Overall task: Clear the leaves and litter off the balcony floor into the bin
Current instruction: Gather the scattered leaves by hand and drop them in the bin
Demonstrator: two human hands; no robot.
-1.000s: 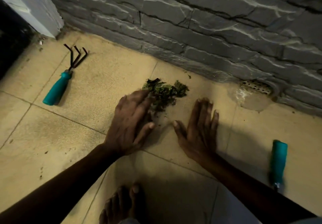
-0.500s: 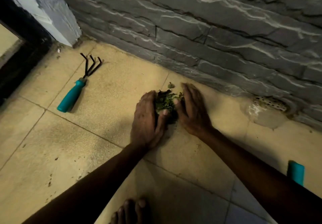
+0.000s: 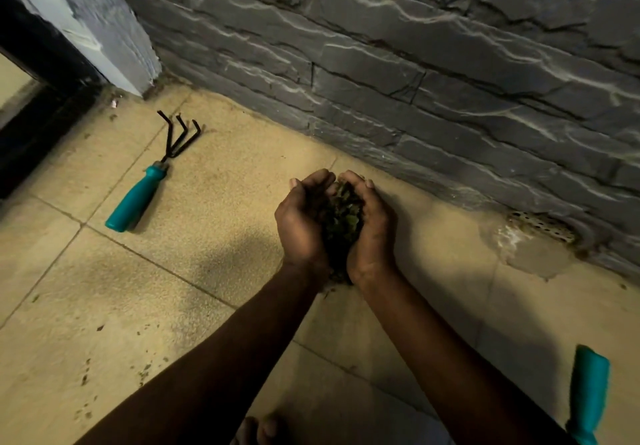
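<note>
The leaves [image 3: 341, 223] are dark green, nearly black in shade. The floor [image 3: 214, 195] is sandy beige tile, finely speckled, with thin dark joints and small dark flecks. The wall [image 3: 415, 81] is charcoal grey stone, streaked with pale veins. The rake [image 3: 152, 176] has a teal handle and black tines; a second handle [image 3: 588, 389] is the same teal. The drain grate [image 3: 540, 226] is pale, dotted with holes.

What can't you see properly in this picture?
1. The bin: nowhere in the head view, so where it stands cannot be told.
2. The leaves: mostly hidden between the cupped left hand and right hand.
3. The teal handle: the bottom edge cuts it off, so its tool end is unseen.
4. The toes: dark and cut off by the bottom edge.
</note>
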